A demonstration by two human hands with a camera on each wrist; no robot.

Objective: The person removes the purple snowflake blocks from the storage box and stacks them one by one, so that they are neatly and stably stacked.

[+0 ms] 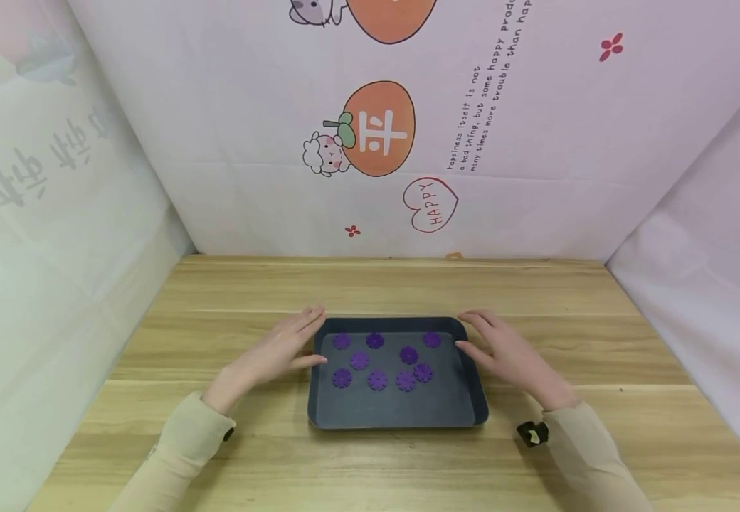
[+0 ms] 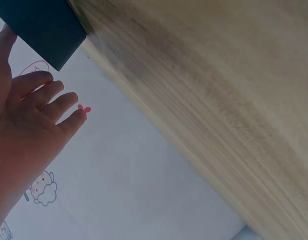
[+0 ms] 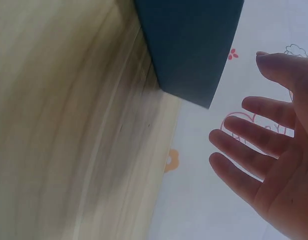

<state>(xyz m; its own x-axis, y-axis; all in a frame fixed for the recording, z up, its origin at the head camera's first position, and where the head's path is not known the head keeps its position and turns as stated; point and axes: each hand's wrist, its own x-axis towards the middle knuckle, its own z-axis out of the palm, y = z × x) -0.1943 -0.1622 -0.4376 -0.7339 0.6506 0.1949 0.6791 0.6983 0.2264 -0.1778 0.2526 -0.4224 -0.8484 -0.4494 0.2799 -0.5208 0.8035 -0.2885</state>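
Note:
A dark grey rectangular tray point(image 1: 402, 412) lies on the wooden table. In it are several flat purple notched discs point(image 1: 377, 380), spread mostly over its left and middle parts; two at the centre right touch or overlap. My left hand point(image 1: 274, 352) is at the tray's left side, fingers stretched toward the far left corner, thumb over the left rim. On the opposite side, my right hand point(image 1: 507, 354) has its fingers by the far right corner and its thumb over the right rim. Both wrist views show spread, relaxed fingers near the tray wall point(image 3: 191, 50); contact is unclear.
Wooden tabletop point(image 1: 402, 469) surrounds the tray. A white printed cloth point(image 1: 248, 142) hangs behind the table's far edge, with white cloth sides left and right. Dark bands show at both sleeve cuffs point(image 1: 198, 427).

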